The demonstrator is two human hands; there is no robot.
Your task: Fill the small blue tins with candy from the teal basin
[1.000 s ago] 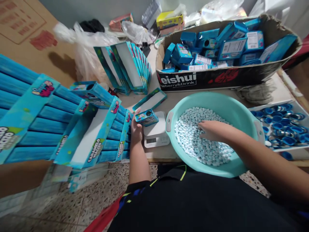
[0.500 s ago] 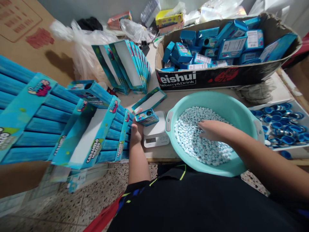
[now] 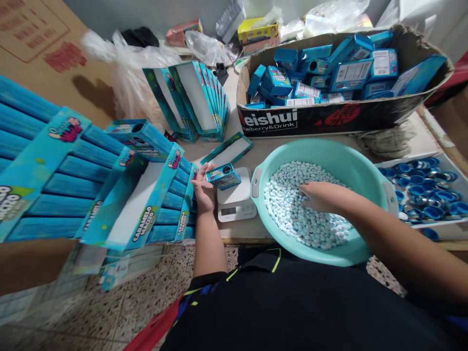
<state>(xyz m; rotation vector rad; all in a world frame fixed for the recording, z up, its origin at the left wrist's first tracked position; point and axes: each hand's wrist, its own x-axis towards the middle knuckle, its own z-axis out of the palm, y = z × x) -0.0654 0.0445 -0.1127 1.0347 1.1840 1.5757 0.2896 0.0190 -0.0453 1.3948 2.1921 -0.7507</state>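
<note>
My left hand (image 3: 203, 191) stands with its fingers spread at the left end of a small blue candy tin (image 3: 223, 176), touching or almost touching it. The tin lies on a white digital kitchen scale (image 3: 236, 202). My right hand (image 3: 321, 197) rests palm down on a heap of small pale blue candies (image 3: 288, 204). The heap fills the bottom of a round turquoise plastic basin (image 3: 318, 151), and my fingertips are pressed into it.
Opened blue "Caramelo Macho" display boxes (image 3: 135, 195) crowd the table's left side, with more stacked behind (image 3: 197, 102). A cardboard box (image 3: 292, 122) holds several blue tins. At right, a tray (image 3: 420, 195) holds several blue lids. Plastic bags lie at the back.
My left hand has shifted left off the tin and its fingers have spread. The tin stays on the scale. My right hand remains in the candies.
</note>
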